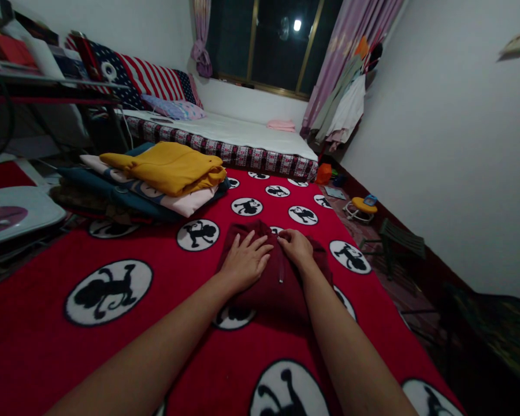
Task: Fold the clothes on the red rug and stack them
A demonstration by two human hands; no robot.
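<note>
A dark red folded garment (pixel 277 289) with a zipper lies on the red blanket (pixel 47 352) patterned with black cartoon figures in white circles. My left hand (pixel 245 261) rests flat on the garment's left part, fingers spread. My right hand (pixel 297 247) sits on its upper middle, fingers curled down at the fabric by the zipper top; whether it pinches the cloth I cannot tell.
A stack of folded clothes (pixel 164 173), yellow on top, lies at the blanket's far left. Beyond is a mattress (pixel 242 136) with pillows under a dark window. Clothes hang at the right wall; a small stool (pixel 361 207) and a green chair (pixel 398 242) stand on the floor.
</note>
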